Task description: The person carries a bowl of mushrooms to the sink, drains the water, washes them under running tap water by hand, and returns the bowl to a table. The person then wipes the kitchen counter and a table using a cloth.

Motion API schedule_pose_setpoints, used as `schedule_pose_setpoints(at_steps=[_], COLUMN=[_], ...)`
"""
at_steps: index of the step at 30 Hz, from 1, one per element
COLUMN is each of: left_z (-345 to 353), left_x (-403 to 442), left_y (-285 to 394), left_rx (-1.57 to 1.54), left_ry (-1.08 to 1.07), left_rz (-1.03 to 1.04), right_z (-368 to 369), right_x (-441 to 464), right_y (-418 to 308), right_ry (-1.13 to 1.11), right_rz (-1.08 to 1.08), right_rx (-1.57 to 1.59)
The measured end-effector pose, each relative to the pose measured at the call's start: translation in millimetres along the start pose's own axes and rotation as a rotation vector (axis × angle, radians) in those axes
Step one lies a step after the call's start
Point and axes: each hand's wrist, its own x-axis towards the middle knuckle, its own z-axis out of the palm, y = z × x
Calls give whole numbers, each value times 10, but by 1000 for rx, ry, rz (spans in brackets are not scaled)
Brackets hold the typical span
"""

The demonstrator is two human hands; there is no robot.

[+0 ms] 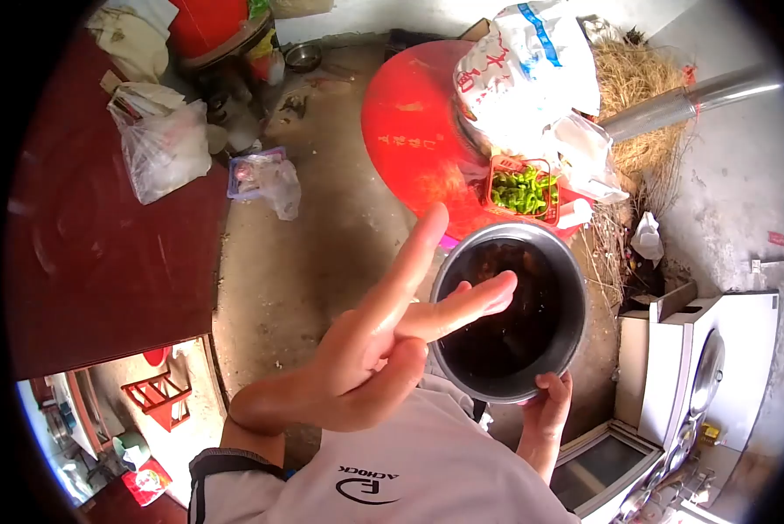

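Observation:
A grey metal pot (575, 297) with dark contents is tilted towards me in front of my shirt. My right hand (549, 406) grips its lower rim, thumb on the edge and the other fingers partly hidden underneath. My left hand (366, 341) is raised at the pot's left side, holding nothing. Two of its fingers are stretched apart, one pointing up and one reaching across the pot's opening in this view; the rest are partly bent. Just beyond the pot, a red basket (494, 188) of green peppers (524, 189) sits on a round red table (400, 113).
A large white printed sack (531, 70) stands on the red table. Dry straw (641, 96) and a metal pipe (689, 103) are behind it. At right is a white stove unit (724, 367). A dark red surface (103, 262) with a plastic bag (169, 148) lies left.

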Motion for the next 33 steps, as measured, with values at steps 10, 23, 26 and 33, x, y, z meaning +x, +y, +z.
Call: schedule_pose_setpoints(at_steps=[10, 23, 26, 33], left_z=[-207, -355, -374, -609], left_x=[534, 610, 591, 524], left_y=[-151, 34, 96, -186], left_rx=[-32, -386, -429, 16], left_ry=[-107, 3, 15, 117], left_rz=[30, -206, -249, -248], right_z=[312, 619, 658, 569], right_x=[355, 182, 159, 91], right_y=[-258, -330, -325, -297], right_ry=[24, 38, 18, -8], right_rz=[2, -24, -24, -44], right_rx=[-39, 66, 80, 137])
